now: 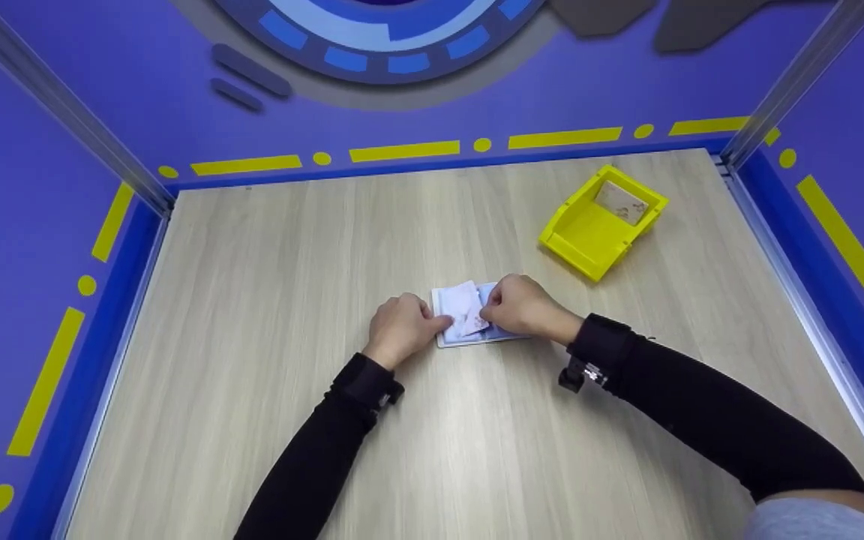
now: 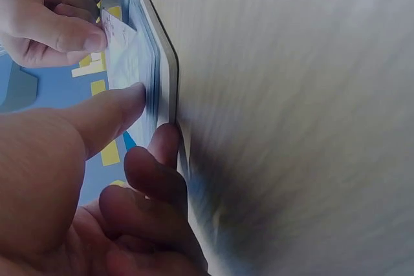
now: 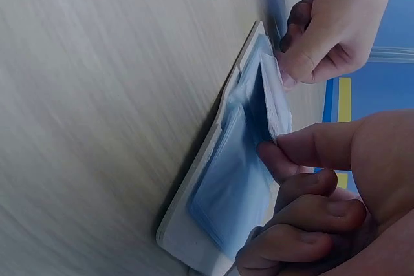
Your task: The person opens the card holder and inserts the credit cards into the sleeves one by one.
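A small card holder (image 3: pixel 226 182) with pale blue clear sleeves and a light cover lies spread on the table. My left hand (image 1: pixel 402 326) grips its left edge, thumb on top of the sleeve and the index finger against the cover's rim, as the left wrist view shows. With thumb and index finger my right hand (image 1: pixel 526 304) pinches a whitish card (image 3: pixel 278 101) with faint reddish print. That card stands tilted up over the left-hand page. Whether its lower end is inside a sleeve, I cannot tell.
Behind and to the right, a yellow open-front bin (image 1: pixel 578 229) holds a patterned card (image 1: pixel 622 202) leaning at its back. The wooden table (image 1: pixel 282 262) is bounded by blue panels (image 1: pixel 432 112) and metal posts at the corners.
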The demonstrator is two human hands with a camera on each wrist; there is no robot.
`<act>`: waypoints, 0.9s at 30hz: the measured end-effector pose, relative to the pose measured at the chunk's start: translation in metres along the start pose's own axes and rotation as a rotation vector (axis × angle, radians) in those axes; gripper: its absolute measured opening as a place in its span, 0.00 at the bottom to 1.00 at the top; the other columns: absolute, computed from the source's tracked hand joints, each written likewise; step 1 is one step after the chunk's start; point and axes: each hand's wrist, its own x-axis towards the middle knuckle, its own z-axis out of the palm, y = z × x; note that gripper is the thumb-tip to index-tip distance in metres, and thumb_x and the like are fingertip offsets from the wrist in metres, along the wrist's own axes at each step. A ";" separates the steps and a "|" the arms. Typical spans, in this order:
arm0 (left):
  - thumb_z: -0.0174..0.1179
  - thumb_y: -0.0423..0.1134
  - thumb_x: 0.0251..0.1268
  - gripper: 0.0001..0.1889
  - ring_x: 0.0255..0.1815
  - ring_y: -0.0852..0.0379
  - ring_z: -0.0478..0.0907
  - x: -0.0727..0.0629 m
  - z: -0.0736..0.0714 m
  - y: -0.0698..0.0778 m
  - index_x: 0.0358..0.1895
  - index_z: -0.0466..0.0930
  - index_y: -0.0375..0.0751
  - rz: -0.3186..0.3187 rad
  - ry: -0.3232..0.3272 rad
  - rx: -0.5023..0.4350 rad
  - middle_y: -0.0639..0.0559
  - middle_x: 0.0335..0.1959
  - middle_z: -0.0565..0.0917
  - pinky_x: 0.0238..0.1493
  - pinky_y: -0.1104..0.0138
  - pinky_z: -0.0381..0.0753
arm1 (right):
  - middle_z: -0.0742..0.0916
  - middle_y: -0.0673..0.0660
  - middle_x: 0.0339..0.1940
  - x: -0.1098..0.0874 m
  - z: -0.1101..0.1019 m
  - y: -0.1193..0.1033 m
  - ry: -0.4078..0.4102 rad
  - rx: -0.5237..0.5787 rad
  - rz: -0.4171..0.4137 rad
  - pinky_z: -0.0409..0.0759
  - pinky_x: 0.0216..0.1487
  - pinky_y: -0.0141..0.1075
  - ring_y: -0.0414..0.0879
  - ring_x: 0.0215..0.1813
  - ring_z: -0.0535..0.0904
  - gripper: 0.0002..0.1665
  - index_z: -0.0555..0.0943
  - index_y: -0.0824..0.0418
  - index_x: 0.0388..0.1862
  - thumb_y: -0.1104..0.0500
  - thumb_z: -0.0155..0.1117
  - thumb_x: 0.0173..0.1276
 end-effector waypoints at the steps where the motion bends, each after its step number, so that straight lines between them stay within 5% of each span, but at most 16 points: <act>1: 0.77 0.61 0.66 0.23 0.27 0.55 0.75 0.000 0.000 0.000 0.21 0.83 0.52 0.003 -0.001 0.002 0.58 0.23 0.80 0.31 0.62 0.68 | 0.75 0.43 0.16 0.000 0.001 -0.001 0.001 -0.004 -0.004 0.66 0.28 0.33 0.40 0.24 0.71 0.17 0.87 0.57 0.21 0.55 0.72 0.72; 14: 0.75 0.60 0.68 0.25 0.25 0.56 0.73 0.000 -0.002 0.002 0.19 0.80 0.51 0.011 -0.005 0.005 0.59 0.22 0.77 0.29 0.63 0.67 | 0.74 0.47 0.19 0.001 0.014 -0.008 0.024 -0.169 -0.126 0.66 0.31 0.36 0.44 0.27 0.71 0.25 0.77 0.53 0.17 0.55 0.70 0.78; 22: 0.75 0.60 0.69 0.27 0.24 0.56 0.71 -0.001 -0.005 0.002 0.18 0.76 0.52 0.007 -0.011 0.007 0.59 0.20 0.74 0.28 0.63 0.66 | 0.83 0.52 0.25 0.001 0.015 -0.010 0.069 -0.271 -0.206 0.71 0.36 0.39 0.47 0.33 0.76 0.16 0.90 0.61 0.30 0.55 0.70 0.79; 27: 0.75 0.61 0.68 0.25 0.26 0.56 0.74 -0.001 -0.009 0.000 0.18 0.80 0.52 0.010 0.000 0.007 0.58 0.21 0.77 0.30 0.63 0.67 | 0.94 0.59 0.41 -0.002 -0.005 -0.011 0.108 -0.241 -0.170 0.82 0.49 0.46 0.52 0.43 0.84 0.15 0.94 0.63 0.43 0.53 0.70 0.80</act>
